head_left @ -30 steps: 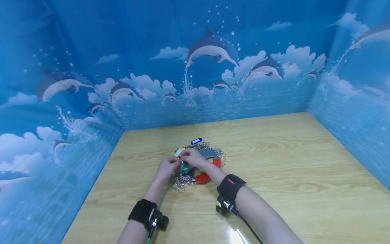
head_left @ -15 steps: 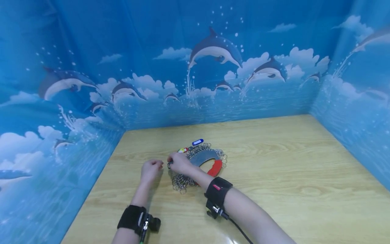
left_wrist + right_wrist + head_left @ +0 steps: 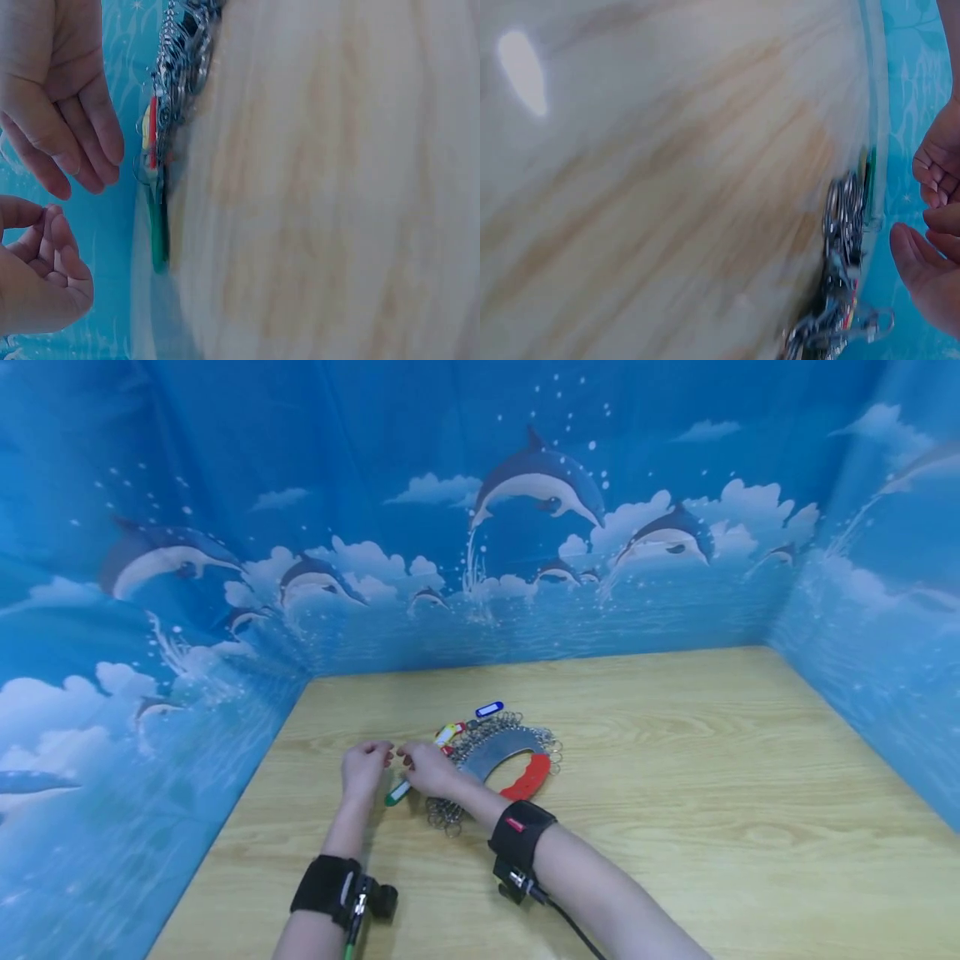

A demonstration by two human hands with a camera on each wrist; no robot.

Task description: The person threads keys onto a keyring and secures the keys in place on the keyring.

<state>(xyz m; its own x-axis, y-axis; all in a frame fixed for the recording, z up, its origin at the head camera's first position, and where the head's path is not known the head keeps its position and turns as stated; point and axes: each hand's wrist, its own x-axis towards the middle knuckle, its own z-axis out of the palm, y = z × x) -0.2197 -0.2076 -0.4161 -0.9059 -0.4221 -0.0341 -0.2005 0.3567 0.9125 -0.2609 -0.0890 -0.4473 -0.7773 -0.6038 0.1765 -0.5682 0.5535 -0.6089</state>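
In the head view my left hand is above the table, its fingers loosely curled and nothing visible in them. Close to its right is my right hand, fingers slightly bent and holding nothing I can see. A green key tag lies below the hands. Behind the right hand lie a yellow key tag and a red key tag, partly covered. A curved grey metal plate with a red grip lies right of the hands. Many small metal rings surround it.
A blue key tag lies behind the plate's rings. The wood-grain table reaches to a blue dolphin curtain at the back and sides. A cable trails from the right wrist camera.
Both hands have moved left, away from the tags and rings they were touching. The green tag now lies left of the plate. The right hand no longer holds the small dark piece seen half a second ago.
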